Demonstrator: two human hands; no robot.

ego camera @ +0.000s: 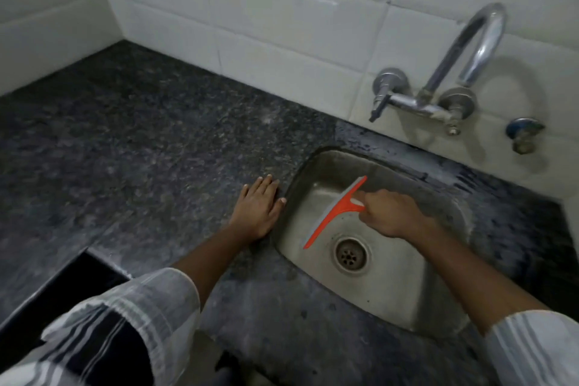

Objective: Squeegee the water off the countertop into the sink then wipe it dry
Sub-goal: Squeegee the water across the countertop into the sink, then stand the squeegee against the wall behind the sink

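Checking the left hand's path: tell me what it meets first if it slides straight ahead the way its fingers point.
The left hand lies flat on the countertop, fingers pointing toward the tiled wall. Only bare counter lies ahead, so the wall probably comes first.

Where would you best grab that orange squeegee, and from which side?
By its short handle, coming from the right, as the right hand does now. The squeegee is T-shaped: its long blade runs diagonally over the sink, and the handle juts out rightward from the blade's middle. Gripping there leaves the whole blade edge free.
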